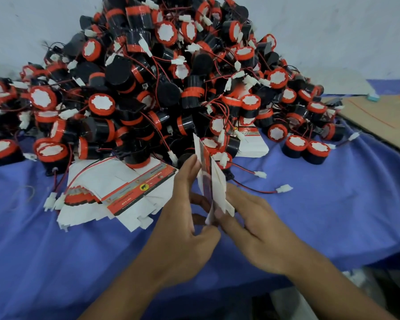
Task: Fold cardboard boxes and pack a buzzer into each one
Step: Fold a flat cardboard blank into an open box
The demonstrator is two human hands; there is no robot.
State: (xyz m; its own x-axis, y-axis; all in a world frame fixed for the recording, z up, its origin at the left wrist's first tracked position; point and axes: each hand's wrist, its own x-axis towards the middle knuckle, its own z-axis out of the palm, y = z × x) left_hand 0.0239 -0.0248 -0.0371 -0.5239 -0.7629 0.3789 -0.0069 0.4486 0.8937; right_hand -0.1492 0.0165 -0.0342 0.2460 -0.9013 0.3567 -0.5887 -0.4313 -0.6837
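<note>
Carefully, I am pinching the flattened cardboard box [207, 174] between my left hand [183, 227] and right hand [256, 229], six o'clock of the buzzer pile [162, 72], aiming to press opposite creases evenly so it opens square.

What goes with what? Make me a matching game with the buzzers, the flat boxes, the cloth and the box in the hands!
Things:
1. buzzers
2. flat boxes
3. cloth
4. box

Matches:
A. blue, spread under everything
B. held upright between the left hand and the right hand
C. black and red, heaped in a big pile
D. lying in a stack, left of the hands

Pairs: 1-C, 2-D, 3-A, 4-B
</note>
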